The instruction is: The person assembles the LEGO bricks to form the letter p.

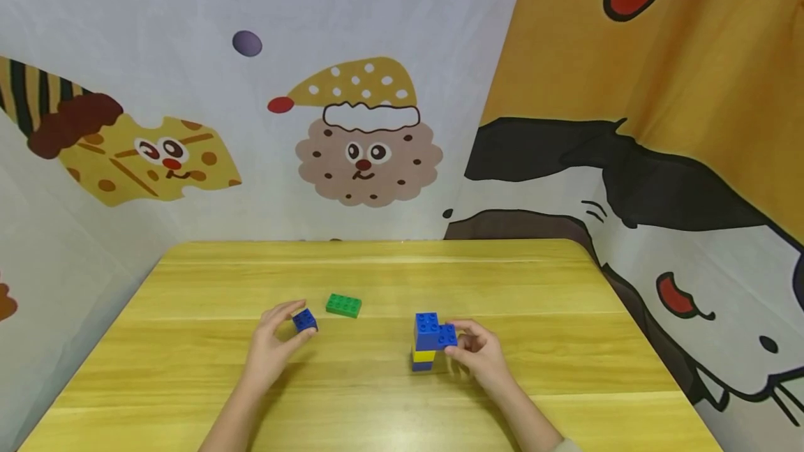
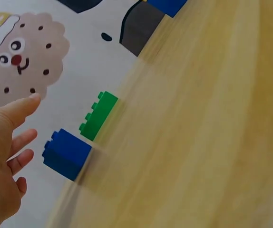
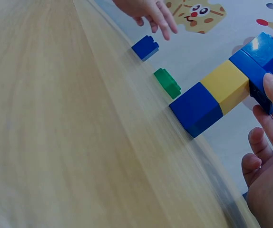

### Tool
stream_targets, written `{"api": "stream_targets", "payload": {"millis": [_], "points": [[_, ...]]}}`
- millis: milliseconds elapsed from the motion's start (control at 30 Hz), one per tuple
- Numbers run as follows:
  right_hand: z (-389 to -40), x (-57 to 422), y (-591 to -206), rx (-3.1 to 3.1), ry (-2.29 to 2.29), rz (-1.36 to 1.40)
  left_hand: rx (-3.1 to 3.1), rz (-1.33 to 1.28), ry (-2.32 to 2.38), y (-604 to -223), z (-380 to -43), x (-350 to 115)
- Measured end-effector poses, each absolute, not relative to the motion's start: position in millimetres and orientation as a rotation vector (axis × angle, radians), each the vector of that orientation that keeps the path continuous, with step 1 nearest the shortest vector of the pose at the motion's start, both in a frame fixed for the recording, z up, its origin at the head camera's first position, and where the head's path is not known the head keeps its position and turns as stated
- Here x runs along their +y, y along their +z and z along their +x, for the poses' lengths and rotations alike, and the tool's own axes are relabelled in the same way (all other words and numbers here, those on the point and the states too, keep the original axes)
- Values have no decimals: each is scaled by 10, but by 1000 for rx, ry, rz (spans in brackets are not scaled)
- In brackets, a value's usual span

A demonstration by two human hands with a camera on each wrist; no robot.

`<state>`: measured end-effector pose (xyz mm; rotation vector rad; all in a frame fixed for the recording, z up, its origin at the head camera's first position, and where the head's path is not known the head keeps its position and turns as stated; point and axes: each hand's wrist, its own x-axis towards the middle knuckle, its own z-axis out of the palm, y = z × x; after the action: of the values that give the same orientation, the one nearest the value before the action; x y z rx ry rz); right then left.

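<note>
Probably light and stiff, the blue-and-yellow plastic-brick tower [image 1: 424,340] suits a low hold, right hand [image 1: 482,356] pinching its three-o'clock jutting blue brick [image 1: 447,335], left hand [image 1: 270,349] spread.

The fingers [image 2: 18,111] and left forearm [image 1: 237,410] are bare, and a greyish-beige sleeve edge [image 1: 568,446] shows on the right forearm [image 1: 527,411].

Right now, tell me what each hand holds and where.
Right hand pinches the overhanging blue brick at its free end; left hand holds nothing.
</note>
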<state>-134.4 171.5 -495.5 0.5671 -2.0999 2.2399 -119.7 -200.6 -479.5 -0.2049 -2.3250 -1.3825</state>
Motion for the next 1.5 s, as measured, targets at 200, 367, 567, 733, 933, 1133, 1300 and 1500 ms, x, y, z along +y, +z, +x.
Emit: {"api": "stream_targets", "payload": {"millis": [200, 367, 567, 733, 933, 1133, 1300, 1500], "points": [[-1338, 1716, -4968, -2067, 2259, 624, -2358, -127, -1431, -4879, -1205, -2064], [-1338, 1718, -4979, -2073, 2249, 606, -2380, -75, -1448, -4954, -1231, -2095], [-1338, 1719, -4980, -2077, 2237, 587, -2404, -38, -1426, -5019, -1247, -2113], [-1343, 1719, -4985, -2090, 2233, 576, -2423, 5, -1463, -5057, -1249, -2122], [-1352, 1724, -4996, -2093, 2240, 590, -2439, 42, -1470, -5074, -1254, -2125], [-1354, 1719, -4985, -2080, 2237, 610, -2449, 63, -1459, -5090, -1268, -2134], [-1355, 1716, -4975, -2081, 2225, 616, -2442, 64, -1462, -5094, -1279, -2139], [-1356, 1717, -4982, -2085, 2225, 610, -2427, 48, -1465, -5069, -1273, -2133]]}}
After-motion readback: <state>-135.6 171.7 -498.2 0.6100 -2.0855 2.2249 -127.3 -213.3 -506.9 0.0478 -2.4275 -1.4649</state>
